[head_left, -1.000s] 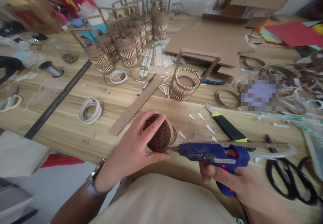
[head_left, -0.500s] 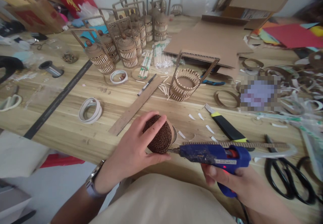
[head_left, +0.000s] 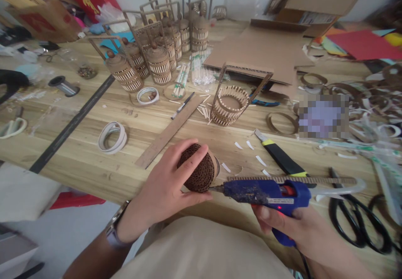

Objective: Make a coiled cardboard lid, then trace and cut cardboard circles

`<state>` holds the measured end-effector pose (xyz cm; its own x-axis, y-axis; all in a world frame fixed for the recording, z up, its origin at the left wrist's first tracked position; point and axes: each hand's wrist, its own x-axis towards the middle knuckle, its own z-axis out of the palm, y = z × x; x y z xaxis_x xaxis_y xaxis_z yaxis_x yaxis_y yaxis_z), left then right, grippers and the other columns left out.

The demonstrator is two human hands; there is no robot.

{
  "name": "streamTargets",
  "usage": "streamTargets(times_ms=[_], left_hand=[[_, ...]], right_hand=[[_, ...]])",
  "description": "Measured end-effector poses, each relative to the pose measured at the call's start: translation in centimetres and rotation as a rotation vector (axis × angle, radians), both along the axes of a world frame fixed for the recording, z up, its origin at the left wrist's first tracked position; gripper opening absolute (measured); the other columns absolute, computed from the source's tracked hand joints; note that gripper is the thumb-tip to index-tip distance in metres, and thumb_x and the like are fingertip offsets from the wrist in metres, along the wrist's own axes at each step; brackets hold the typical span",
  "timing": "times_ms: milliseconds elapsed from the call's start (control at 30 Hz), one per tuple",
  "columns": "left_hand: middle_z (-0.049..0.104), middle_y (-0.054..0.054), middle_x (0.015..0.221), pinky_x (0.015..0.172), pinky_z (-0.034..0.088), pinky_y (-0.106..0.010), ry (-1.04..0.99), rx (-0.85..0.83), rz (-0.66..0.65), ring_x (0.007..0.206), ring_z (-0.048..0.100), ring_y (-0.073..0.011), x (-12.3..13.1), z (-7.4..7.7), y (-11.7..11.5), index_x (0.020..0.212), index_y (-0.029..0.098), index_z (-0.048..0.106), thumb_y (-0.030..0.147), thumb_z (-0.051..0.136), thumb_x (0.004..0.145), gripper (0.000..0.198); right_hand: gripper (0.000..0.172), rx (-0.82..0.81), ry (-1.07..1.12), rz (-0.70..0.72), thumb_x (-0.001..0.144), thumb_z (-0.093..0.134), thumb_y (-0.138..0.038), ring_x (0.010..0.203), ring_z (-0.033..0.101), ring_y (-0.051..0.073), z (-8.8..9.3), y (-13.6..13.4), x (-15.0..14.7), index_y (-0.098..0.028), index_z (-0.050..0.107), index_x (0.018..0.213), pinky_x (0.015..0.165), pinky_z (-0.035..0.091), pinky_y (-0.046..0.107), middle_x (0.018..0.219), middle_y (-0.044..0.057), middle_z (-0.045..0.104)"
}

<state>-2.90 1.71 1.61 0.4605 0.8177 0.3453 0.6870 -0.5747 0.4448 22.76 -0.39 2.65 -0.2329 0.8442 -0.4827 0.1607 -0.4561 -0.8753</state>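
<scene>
My left hand is wrapped round a coiled corrugated cardboard disc, its brown ridged face turned toward me. A paler cardboard rim shows along the disc's right side. In my right hand is a blue hot glue gun with a small red light lit. Its nozzle points left and meets the lower right edge of the disc, close to my left thumb. A clear glue stick sticks out of the gun's back end.
A slatted basket with a tall handle stands ahead, with several lidded ones behind. Right of centre lies a utility knife, near black scissors. A tape roll and cardboard strip lie left. Cardboard sheets lie at the back.
Almost nothing differs. The glue gun and my right hand have shifted very slightly; the nozzle stays at the disc's edge and my left hand keeps its hold.
</scene>
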Motion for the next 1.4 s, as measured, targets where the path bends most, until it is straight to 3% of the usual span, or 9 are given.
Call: streamTargets(times_ms=[400, 633, 800, 1133, 1400], left_hand=[[0.041, -0.014, 0.144, 0.107, 0.044, -0.047, -0.023, -0.008, -0.011, 0.129, 0.047, -0.0314, -0.1, 0.0, -0.2, 0.157, 0.034, 0.018, 0.049, 0.066, 0.09, 0.084], [0.041, -0.013, 0.145, 0.108, 0.044, -0.049, -0.072, -0.067, -0.022, 0.132, 0.046, -0.0323, -0.2, -0.1, -0.3, 0.157, 0.037, 0.018, 0.051, 0.066, 0.089, 0.084], [0.039, -0.012, 0.147, 0.11, 0.042, -0.048, -0.108, -0.132, -0.03, 0.135, 0.044, -0.032, -0.3, -0.2, -0.4, 0.156, 0.039, 0.018, 0.052, 0.068, 0.087, 0.087], [0.037, -0.009, 0.148, 0.115, 0.038, -0.043, -0.167, -0.18, -0.044, 0.137, 0.042, -0.0287, -0.5, -0.3, -0.6, 0.156, 0.042, 0.019, 0.054, 0.071, 0.084, 0.09], [0.039, -0.006, 0.149, 0.114, 0.04, -0.043, -0.265, -0.25, -0.052, 0.138, 0.043, -0.0298, -0.5, -0.2, -0.7, 0.154, 0.044, 0.024, 0.055, 0.074, 0.08, 0.09]], right_hand=[[0.058, -0.029, -0.021, 0.016, 0.063, 0.074, -0.075, 0.048, 0.038, 0.011, 0.4, 0.0, -0.1, -0.02, 0.055, 0.058, 0.048, 0.04, 0.025, 0.052, -0.003, 0.047], [0.046, 0.065, 0.11, 0.15, 0.074, 0.072, -0.062, 0.044, 0.041, 0.012, -2.4, 0.1, 1.3, -0.021, 0.058, 0.06, 0.041, 0.039, 0.023, 0.05, -0.003, 0.047], [0.037, 0.075, 0.165, 0.131, 0.076, 0.075, -0.053, 0.044, 0.042, 0.011, -3.6, -0.2, 2.1, -0.021, 0.062, 0.063, 0.04, 0.038, 0.021, 0.052, -0.003, 0.049], [0.046, -0.016, 0.103, 0.058, 0.061, 0.084, -0.058, 0.043, 0.038, 0.01, -1.2, -0.2, 0.8, -0.02, 0.059, 0.057, 0.042, 0.038, 0.022, 0.049, -0.004, 0.047], [0.061, -0.039, 0.011, -0.08, 0.052, 0.081, -0.075, 0.045, 0.035, 0.008, 0.6, -0.7, -0.5, -0.019, 0.056, 0.054, 0.043, 0.034, 0.022, 0.048, -0.004, 0.045]])
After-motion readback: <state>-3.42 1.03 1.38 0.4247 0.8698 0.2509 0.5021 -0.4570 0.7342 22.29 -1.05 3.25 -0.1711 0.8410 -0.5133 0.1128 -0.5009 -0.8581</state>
